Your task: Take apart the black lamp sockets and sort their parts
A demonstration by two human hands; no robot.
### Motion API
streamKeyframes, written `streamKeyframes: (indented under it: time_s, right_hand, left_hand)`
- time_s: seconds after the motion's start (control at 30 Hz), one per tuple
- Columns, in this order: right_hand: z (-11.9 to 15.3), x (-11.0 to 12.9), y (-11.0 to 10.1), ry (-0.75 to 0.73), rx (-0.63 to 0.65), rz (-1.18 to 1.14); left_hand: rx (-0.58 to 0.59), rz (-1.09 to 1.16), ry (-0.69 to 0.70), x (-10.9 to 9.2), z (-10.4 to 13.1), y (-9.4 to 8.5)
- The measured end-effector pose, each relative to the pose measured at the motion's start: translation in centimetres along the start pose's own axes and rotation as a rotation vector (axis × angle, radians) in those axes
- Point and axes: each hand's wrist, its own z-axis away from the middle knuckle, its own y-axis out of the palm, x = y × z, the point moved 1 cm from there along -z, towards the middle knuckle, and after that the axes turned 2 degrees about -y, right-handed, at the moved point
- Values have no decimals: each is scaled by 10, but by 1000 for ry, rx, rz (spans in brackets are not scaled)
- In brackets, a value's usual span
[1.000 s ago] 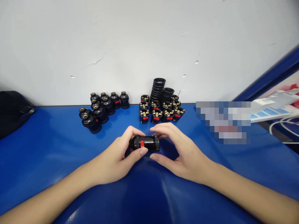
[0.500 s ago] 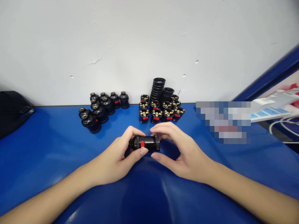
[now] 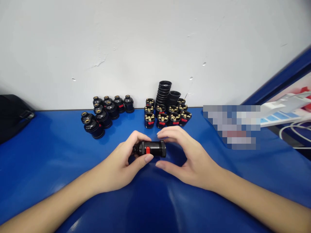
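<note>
A black lamp holder (image 3: pixel 155 149) with a red switch lies on its side between my hands, its domed cap to the left and a wider ring at its right end. My left hand (image 3: pixel 132 158) grips the cap end between thumb and fingers. Around the ring end, my right hand (image 3: pixel 186 155) is curved with thumb and fingers apart, seemingly not touching it. Beyond my hands stand several lamp holder bodies (image 3: pixel 162 120) with brass contacts showing on top. Behind them rise a tall stack of black threaded rings (image 3: pixel 164 94) and a shorter stack (image 3: pixel 174 98).
On the left of the blue table (image 3: pixel 48 155) stands a group of capped black lamp holders (image 3: pixel 103 117). A dark bag (image 3: pixel 14 118) sits at the far left edge. To the right are a blurred-out patch (image 3: pixel 233 126) and white cables (image 3: pixel 293 129). A white wall (image 3: pixel 145 48) borders the back.
My right hand's thumb and fingers have spread slightly wider around the ring end. The lamp holder stays in my left hand, almost unmoved.
</note>
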Motion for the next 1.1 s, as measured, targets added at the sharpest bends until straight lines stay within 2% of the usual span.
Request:
streamKeyframes:
  time_s: [0.1,0.2,0.33,0.43,0.53,0.77,0.83,0.97,1.1]
  right_hand:
    - [-1,0,-1,107,45,31]
    - [0,-2,-2,107,55,-20]
    - [3,-5,1,-21,-16,-133]
    - [5,-4,2,-143,-55,-39]
    - [4,-2,2,-179,-50,5]
    - [0,-1,-1,20,60,-3]
    - [1,-1,0,35,75,10]
    - [3,0,1,-76,-18,-24]
    - [5,0,-2,-184,-87,48]
  left_hand:
    - [-8,-18,-8,1,0,0]
    - [-15,-21,-32,1,1,0]
    - [-11,101,-71,0,-1,0]
    - [-6,144,-79,-2,-3,0]
    - [-4,132,-63,-3,-4,1]
    - [-9,31,22,1,-1,1]
    - [-3,35,21,1,0,1]
    - [-8,101,-44,-1,-2,0]
    - [-27,257,-100,0,-5,-1]
